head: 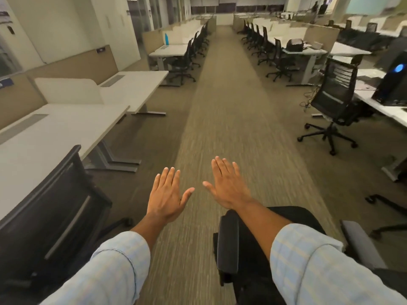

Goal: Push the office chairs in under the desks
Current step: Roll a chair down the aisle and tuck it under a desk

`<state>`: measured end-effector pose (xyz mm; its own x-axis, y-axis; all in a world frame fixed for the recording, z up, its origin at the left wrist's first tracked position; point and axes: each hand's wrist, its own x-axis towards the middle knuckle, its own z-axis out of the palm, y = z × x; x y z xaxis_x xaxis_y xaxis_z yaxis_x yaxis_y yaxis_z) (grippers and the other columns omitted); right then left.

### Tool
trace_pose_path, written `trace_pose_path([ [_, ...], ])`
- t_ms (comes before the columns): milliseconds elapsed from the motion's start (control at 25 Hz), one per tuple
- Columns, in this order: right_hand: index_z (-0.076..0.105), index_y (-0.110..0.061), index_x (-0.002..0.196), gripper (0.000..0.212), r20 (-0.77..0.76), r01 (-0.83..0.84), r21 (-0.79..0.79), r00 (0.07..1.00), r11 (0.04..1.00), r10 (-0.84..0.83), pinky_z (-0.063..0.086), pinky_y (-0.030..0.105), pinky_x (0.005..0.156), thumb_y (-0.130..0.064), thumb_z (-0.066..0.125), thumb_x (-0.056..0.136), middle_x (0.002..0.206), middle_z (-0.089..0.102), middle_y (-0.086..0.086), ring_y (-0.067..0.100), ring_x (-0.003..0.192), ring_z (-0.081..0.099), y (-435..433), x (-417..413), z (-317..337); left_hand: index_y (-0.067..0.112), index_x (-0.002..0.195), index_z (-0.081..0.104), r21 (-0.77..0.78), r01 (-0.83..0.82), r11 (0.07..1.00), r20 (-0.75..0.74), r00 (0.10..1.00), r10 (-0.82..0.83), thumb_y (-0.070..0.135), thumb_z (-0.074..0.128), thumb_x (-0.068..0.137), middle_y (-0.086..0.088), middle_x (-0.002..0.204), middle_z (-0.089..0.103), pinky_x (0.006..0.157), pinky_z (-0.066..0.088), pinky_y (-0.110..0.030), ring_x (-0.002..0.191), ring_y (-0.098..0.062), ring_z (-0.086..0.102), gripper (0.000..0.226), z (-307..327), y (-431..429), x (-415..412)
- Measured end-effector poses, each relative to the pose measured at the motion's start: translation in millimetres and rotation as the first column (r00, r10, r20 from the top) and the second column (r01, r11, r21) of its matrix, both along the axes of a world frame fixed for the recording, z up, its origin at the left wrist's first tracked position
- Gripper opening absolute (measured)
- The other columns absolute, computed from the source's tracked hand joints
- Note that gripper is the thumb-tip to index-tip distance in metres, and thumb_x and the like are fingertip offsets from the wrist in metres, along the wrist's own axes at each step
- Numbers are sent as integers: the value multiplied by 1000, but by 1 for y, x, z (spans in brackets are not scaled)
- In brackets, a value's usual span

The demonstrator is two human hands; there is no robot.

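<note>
My left hand (167, 194) and my right hand (226, 184) are held out flat over the carpeted aisle, palms down, fingers apart, touching nothing. A black office chair (55, 216) stands at the near left, its mesh back against the edge of a white desk (44, 137). Below my right forearm is another black chair (229, 243), its armrest and seat out in the aisle. A third black chair (334, 100) stands at the right, pulled away from its desk (392, 111).
Rows of white desks with black chairs tucked in line both sides of the long aisle (220, 95). A dark computer (394, 84) sits on the right desk, cables (308, 100) lie on the floor nearby. A blue bottle (166, 38) stands far left. Two people stand far back.
</note>
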<state>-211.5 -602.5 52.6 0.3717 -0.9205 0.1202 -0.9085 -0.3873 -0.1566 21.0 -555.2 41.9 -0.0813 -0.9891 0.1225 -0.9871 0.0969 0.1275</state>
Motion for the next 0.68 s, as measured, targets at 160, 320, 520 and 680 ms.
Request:
trace_pose_path([
  [160, 5, -7, 171, 87, -12, 36, -14, 999, 999, -36, 2, 56, 135, -64, 27, 110, 181, 5, 15, 33, 167, 3, 27, -80, 2, 11, 173, 18, 23, 40, 999, 12, 999, -40, 83, -4, 98, -12, 182, 15, 138, 2, -48, 170, -27, 2, 107, 2, 27, -79],
  [320, 6, -6, 171, 87, -42, 62, -33, 997, 998, -63, 3, 56, 135, -65, 26, 110, 181, 6, 16, 33, 167, 4, 59, -153, 5, 10, 172, 19, 25, 67, 997, 7, 998, -67, 81, -3, 98, -14, 181, 19, 138, 5, -49, 169, -29, 6, 105, 4, 58, -150],
  [520, 5, -6, 171, 88, -55, 123, -16, 991, 992, -124, 1, 55, 135, -66, 23, 109, 181, 4, 15, 33, 167, 2, 98, -227, 14, 8, 172, 22, 9, 125, 992, -1, 992, -125, 76, 10, 105, -15, 180, 22, 138, 8, -50, 169, -30, 10, 96, 13, 91, -225],
  [680, 6, -5, 171, 89, -75, 196, -7, 978, 981, -196, 2, 56, 135, -66, 22, 108, 181, 6, 15, 33, 167, 5, 131, -279, 17, 7, 171, 24, -9, 190, 982, -11, 982, -190, 73, 14, 105, -15, 178, 27, 137, 10, -50, 168, -30, 15, 94, 23, 109, -268],
])
